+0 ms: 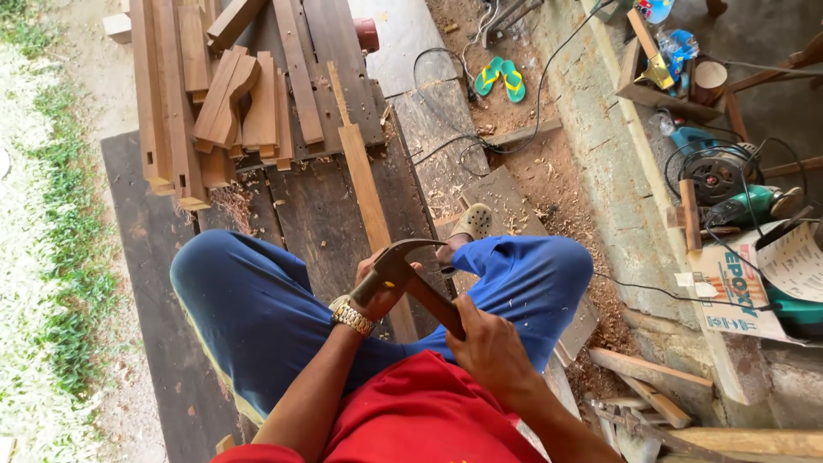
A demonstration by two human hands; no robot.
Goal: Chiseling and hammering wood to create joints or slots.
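I sit on dark boards with my knees in blue trousers spread apart. My right hand grips the brown wooden handle of a hammer, whose curved metal head points up and right. My left hand, with a gold watch on the wrist, closes around the hammer just under its head. A long narrow wooden strip runs from between my knees away toward the stack of timber.
Shaped wooden pieces and planks are piled at the top left. Green sandals lie on the sawdust-covered ground. Power tools, black cables and a cardboard box sit along the right. Grass borders the left.
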